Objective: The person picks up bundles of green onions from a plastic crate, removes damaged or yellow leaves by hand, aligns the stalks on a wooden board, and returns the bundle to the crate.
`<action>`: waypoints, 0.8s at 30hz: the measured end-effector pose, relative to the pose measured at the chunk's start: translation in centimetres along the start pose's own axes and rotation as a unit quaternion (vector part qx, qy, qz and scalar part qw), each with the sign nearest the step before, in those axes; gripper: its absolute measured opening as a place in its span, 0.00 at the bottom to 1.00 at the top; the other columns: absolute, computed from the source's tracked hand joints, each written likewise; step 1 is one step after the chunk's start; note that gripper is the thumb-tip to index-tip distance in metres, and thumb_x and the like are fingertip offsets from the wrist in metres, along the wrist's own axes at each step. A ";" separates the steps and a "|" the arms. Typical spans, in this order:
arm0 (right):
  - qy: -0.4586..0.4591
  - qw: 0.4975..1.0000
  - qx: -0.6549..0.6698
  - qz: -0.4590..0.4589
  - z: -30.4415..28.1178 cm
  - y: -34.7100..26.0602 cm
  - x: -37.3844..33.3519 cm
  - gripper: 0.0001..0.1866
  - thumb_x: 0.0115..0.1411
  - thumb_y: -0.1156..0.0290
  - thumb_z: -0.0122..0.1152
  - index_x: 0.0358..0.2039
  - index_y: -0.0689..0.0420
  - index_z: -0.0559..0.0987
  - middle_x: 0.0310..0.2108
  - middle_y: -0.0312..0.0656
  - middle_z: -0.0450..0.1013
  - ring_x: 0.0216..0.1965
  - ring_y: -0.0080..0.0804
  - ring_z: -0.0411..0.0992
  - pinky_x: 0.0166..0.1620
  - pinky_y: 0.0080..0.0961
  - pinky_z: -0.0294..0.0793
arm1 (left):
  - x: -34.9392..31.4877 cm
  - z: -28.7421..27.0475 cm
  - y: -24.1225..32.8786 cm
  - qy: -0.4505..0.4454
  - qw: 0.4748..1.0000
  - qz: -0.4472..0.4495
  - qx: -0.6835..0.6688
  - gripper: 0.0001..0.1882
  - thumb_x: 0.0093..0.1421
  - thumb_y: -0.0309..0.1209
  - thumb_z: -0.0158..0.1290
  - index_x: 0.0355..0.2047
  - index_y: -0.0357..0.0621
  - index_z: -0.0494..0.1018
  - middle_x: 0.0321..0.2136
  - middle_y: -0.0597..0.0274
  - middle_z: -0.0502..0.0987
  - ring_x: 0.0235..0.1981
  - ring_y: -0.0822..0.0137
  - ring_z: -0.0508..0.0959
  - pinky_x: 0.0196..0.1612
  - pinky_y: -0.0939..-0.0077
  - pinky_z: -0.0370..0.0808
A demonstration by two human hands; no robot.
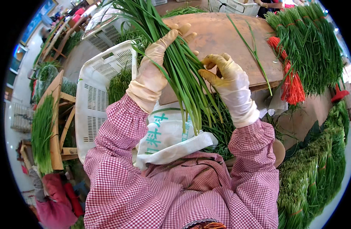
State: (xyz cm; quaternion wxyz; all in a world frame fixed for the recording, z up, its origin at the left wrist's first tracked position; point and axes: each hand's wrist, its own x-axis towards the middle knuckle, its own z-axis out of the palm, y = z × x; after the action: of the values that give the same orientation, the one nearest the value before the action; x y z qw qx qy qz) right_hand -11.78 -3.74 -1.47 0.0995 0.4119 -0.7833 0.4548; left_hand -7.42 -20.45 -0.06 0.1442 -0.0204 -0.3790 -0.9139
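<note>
My left hand (pixel 156 59), in a pale rubber glove, is closed round a loose bunch of long green garlic chives (pixel 181 78). The bunch slants from the upper left down to the middle, with its paler ends hanging over my lap. My right hand (pixel 229 82), gloved too, has its fingers curled and its thumb bent at the right edge of the bunch. What lies between those fingertips is too small to make out. Beneath the hanging ends, a white plastic sack (pixel 164 135) with green print covers my lap.
A white crate (pixel 93 103) holding greens stands at left. Ahead, a brown wooden table (pixel 217 32) carries loose chive leaves (pixel 251 53), red ties (pixel 292 84) and tied chive bundles (pixel 305 49). More bundles (pixel 316 168) line the right. A wooden board (pixel 56 126) stands at far left.
</note>
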 end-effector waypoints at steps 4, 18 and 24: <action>0.032 0.992 0.116 0.041 0.1 0.7 0.4 0.07 0.48 0.68 0.57 0.28 0.55 0.74 0.21 0.32 0.68 0.23 0.20 0.64 0.26 0.14 0.64 | -0.1 0.8 -0.5 0.002 1.000 -0.014 -0.008 0.11 0.54 0.30 0.47 0.38 0.43 0.65 0.37 0.57 0.70 0.43 0.59 0.69 0.37 0.62 0.74; 0.022 0.987 -0.146 -0.062 0.8 -0.2 1.1 0.07 0.43 0.66 0.58 0.25 0.50 0.74 0.24 0.37 0.69 0.23 0.36 0.69 0.26 0.27 0.68 | -0.3 -0.2 -1.2 0.033 0.997 -0.035 -0.058 0.09 0.53 0.28 0.48 0.35 0.41 0.66 0.36 0.57 0.71 0.43 0.60 0.69 0.40 0.69 0.73; 0.003 0.981 0.170 0.095 0.9 -0.1 0.7 0.05 0.50 0.69 0.53 0.24 0.56 0.73 0.23 0.35 0.70 0.20 0.23 0.65 0.26 0.18 0.65 | -1.0 -0.1 -1.2 0.032 0.997 -0.041 -0.054 0.10 0.53 0.28 0.48 0.36 0.42 0.66 0.38 0.57 0.70 0.44 0.60 0.68 0.38 0.61 0.73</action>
State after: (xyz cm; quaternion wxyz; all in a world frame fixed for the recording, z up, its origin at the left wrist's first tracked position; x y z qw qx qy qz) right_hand -11.99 -4.81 -1.56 -0.0136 0.3450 -0.7300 0.5899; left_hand -6.77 -19.52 -1.09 0.1168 0.0166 -0.3248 -0.9384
